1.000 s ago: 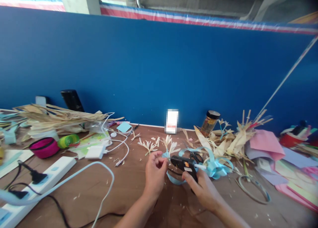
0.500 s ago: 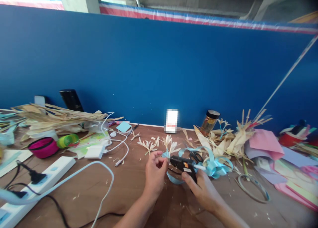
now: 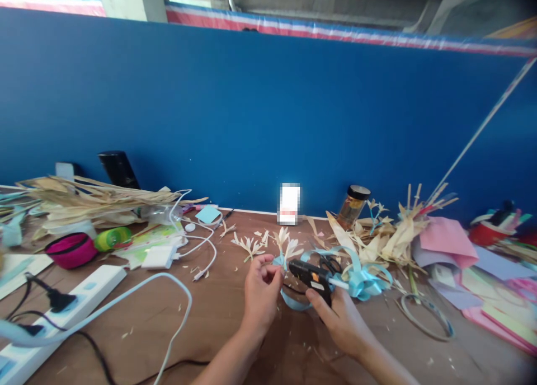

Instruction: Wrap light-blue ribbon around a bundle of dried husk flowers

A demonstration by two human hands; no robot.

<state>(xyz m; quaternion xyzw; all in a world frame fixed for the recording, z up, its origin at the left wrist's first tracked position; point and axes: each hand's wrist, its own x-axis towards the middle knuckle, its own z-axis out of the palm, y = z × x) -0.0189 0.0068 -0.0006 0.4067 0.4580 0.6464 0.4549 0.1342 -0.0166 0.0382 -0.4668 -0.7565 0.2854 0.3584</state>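
Pinching the blue ribbon (image 3: 278,260), the left hand (image 3: 262,287) likely did best to stay still, clear of the tip (image 3: 291,266) of the glue gun (image 3: 311,275) gripped in the right hand (image 3: 347,323).

The glue gun (image 3: 311,276) is showing smooth black plastic, while the blue ribbon (image 3: 363,284) is gleaming with a satiny gloss. The pale flowers (image 3: 291,249) are looking matt and papery, the dried leaves (image 3: 109,196) rougher. The power strip (image 3: 98,292) is showing smooth white plastic; the pink sheet (image 3: 448,239) is looking like matt paper.
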